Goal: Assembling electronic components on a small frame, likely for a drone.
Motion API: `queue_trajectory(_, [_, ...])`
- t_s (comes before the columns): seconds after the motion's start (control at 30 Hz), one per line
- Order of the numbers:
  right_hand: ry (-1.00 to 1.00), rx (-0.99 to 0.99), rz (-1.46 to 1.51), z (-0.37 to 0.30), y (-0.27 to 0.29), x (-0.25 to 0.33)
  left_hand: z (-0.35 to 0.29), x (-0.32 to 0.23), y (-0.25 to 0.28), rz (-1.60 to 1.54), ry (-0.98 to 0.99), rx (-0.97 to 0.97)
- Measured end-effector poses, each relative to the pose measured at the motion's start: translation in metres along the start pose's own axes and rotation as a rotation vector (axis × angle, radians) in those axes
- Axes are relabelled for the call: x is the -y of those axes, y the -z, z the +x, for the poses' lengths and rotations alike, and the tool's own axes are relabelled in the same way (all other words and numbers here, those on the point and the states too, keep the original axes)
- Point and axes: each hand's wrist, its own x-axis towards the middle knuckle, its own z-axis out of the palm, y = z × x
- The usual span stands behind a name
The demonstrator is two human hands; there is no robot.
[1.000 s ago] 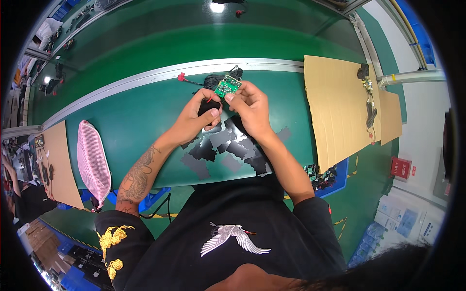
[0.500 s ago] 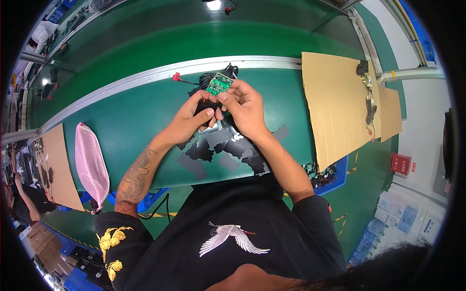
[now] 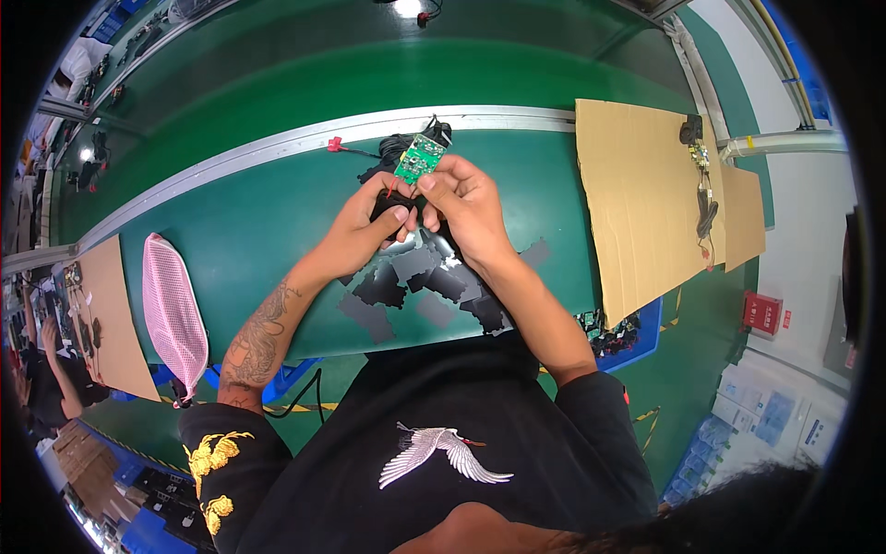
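Note:
Over the middle of the bench, my right hand [image 3: 472, 214] pinches a green circuit board [image 3: 419, 160] between thumb and fingers, its soldered, component-dotted face showing. My left hand [image 3: 353, 229] is closed around a black item [image 3: 393, 202], perhaps a cable coil or housing; its exact kind is partly hidden by my fingers. Short red wires run between the board and the left fingers. Just beyond the hands lies a bundle of black cable [image 3: 395, 145] with a red connector [image 3: 336, 144]. Below my hands, several flat dark cut sheets [image 3: 382, 284] lie scattered and overlapping.
A pink mesh pouch [image 3: 175, 309] rests at the bench's left. Cardboard [image 3: 637, 222] stands on the right with a wired sample assembly [image 3: 703, 185] on it. A blue bin [image 3: 649, 323] of boards sits below the right edge. A metal rail [image 3: 517, 118] borders the far side.
The circuit board has shifted very slightly and tilted a little more upright in my right fingers. Both hands remain almost in place.

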Motion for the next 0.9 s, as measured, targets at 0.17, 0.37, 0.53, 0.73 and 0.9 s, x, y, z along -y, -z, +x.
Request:
queue_trajectory(0.17, [-0.062, -0.002, 0.063, -0.002, -0.001, 0.004, -0.001, 0.005, -0.004, 0.196, -0.073, -0.106])
queue_trajectory(0.37, [-0.108, 0.012, 0.093, -0.003, -0.003, 0.0, -0.006, 0.004, -0.006, 0.529, -0.149, -0.219])
queue_trajectory(0.53, [-0.11, 0.038, 0.104, -0.003, -0.001, 0.0, -0.004, 0.0, -0.003, 0.409, -0.113, -0.207])
queue_trajectory(0.73, [0.051, -0.034, -0.114, 0.0, 0.002, -0.002, -0.002, 0.001, 0.005, 0.061, -0.037, -0.126])
queue_trajectory(0.9, [0.251, -0.063, -0.879, -0.007, 0.01, 0.017, -0.004, -0.003, 0.003, 0.084, -0.044, -0.14])
